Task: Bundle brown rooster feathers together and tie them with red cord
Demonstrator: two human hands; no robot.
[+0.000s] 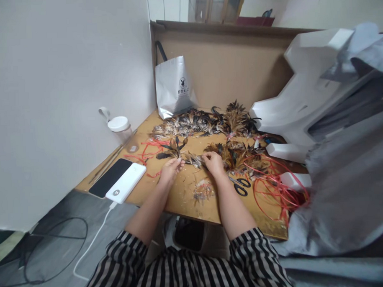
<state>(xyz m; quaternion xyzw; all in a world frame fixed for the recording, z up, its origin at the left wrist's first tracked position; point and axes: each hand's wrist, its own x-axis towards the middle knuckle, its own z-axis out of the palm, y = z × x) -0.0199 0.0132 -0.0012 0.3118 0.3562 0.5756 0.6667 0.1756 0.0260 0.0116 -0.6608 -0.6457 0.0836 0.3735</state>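
Observation:
My left hand (171,170) is closed in a pinch on the base of a small bunch of feathers (174,151), dark and brown, which fans out beyond the fingertips. To its right, my right hand (213,163) pinches at the edge of some loose pale feathers (194,159) on the table. Exactly how many feathers lie between those fingers is too small to tell. Just beyond and right of that hand lies a pile of brown feathers (234,155). Black-handled scissors (240,185) rest beside my right forearm.
Behind is a long heap of feathers (190,122) before a silver bag (175,87). Red plastic string (271,189) tangles at right, near a white sewing machine (312,89). At left are a lidded jar (122,131), a phone (111,177) and a cabled power bank (126,182).

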